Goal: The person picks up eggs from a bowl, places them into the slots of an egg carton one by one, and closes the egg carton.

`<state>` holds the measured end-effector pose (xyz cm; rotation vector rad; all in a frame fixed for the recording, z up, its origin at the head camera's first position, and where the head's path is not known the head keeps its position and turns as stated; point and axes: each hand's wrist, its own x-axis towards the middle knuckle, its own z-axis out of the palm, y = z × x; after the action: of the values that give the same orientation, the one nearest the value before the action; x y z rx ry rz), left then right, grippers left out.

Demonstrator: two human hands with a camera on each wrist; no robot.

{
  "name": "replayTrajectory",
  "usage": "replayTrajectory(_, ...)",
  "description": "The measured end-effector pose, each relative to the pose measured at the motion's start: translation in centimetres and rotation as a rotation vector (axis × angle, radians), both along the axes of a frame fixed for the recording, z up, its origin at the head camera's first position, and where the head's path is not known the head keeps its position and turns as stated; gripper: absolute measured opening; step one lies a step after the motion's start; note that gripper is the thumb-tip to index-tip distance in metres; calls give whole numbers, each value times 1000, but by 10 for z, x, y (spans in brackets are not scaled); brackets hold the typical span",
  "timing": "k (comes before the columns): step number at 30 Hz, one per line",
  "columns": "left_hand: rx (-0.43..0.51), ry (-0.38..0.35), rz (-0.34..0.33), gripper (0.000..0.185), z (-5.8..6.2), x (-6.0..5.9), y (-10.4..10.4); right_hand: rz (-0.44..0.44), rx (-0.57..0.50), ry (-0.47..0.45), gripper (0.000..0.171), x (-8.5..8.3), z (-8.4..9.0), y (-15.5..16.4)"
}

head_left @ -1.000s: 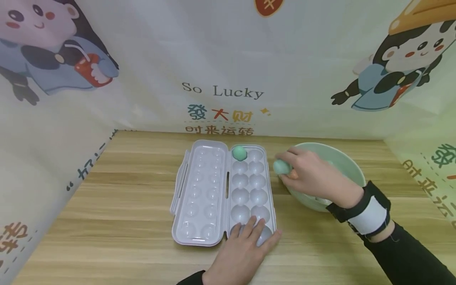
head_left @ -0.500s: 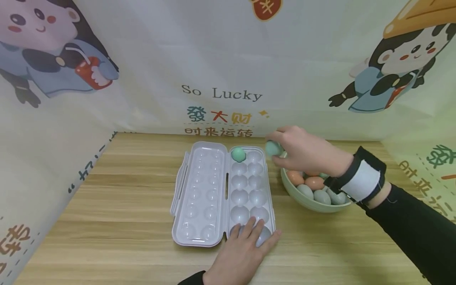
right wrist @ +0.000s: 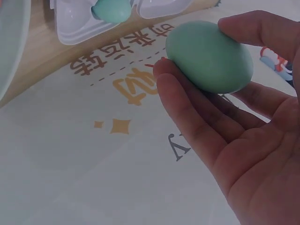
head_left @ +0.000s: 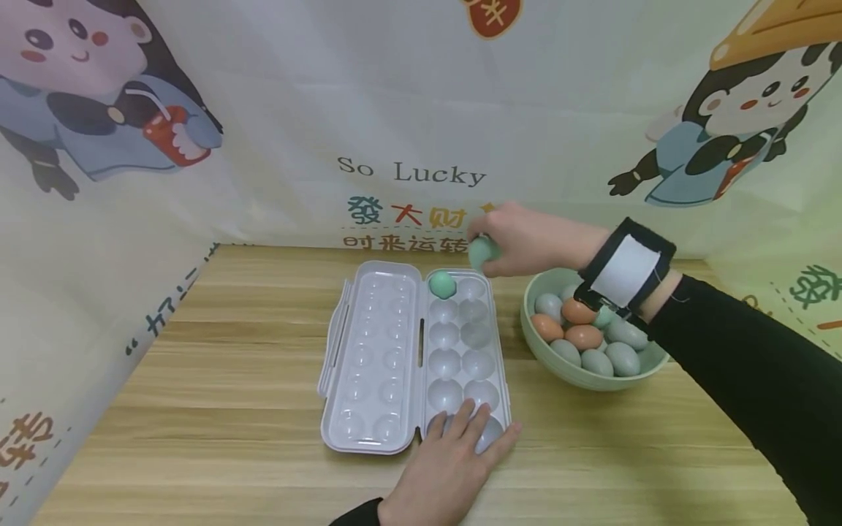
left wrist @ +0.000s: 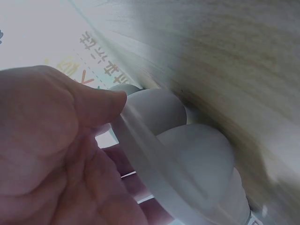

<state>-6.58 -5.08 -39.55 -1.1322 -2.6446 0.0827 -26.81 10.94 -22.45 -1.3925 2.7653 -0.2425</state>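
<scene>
**Egg above the far cup**

My left hand lies flat, fingers straight, pressing the tray at its near end. My right hand pinches a green egg, its long axis level; the empty cup lies toward seven o'clock, beside the seated egg.

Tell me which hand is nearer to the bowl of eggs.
Right. The right hand holds a green egg just behind the bowl's far rim, its wrist above the bowl. The left hand presses the egg tray's near end, farther off.
</scene>
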Motion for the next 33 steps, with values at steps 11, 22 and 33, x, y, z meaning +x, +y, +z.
replayTrajectory(11, 12, -10, -10, 57, -1, -2, -2, -34, 106, -78, 26, -22, -3, -15)
replayTrajectory(22, -17, -81, 5, 63, 0, -1, -1, -40, 156, -162, 20, -40, -39, -21)
replayTrajectory(33, -46, -152, 16, 82, 2, -3, -2, -81, 216, -192, 32, -49, -61, -15)
